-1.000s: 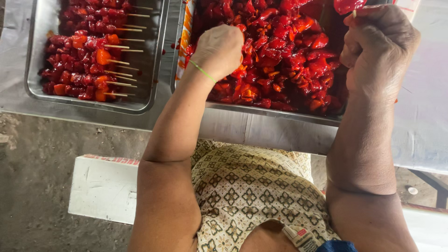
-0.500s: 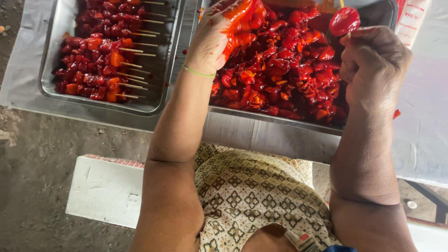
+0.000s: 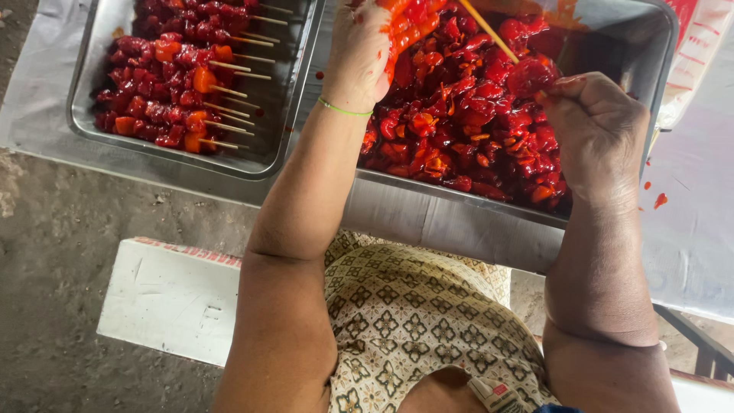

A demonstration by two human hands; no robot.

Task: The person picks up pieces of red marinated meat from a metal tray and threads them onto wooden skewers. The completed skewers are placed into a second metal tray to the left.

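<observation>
My left hand (image 3: 367, 50), smeared with red sauce, is raised over the right metal tray (image 3: 657, 46) and grips red marinated meat pieces (image 3: 409, 23). My right hand (image 3: 596, 130) holds a thin bamboo skewer (image 3: 489, 32) that slants up to the left, with a meat piece (image 3: 531, 73) on it beside my fingers. The tray below is heaped with loose red and orange marinated meat (image 3: 459, 130). A green band circles my left wrist.
A second metal tray (image 3: 287, 138) at the left holds several finished skewers (image 3: 176, 84) in rows, sticks pointing right. Both trays rest on a white-covered table (image 3: 688, 245). A white bench (image 3: 168, 298) stands below on a concrete floor.
The view has shifted, so both trays sit lower in the frame. My left hand rose out of the heap with meat. My right hand lowered and the skewer now shows.
</observation>
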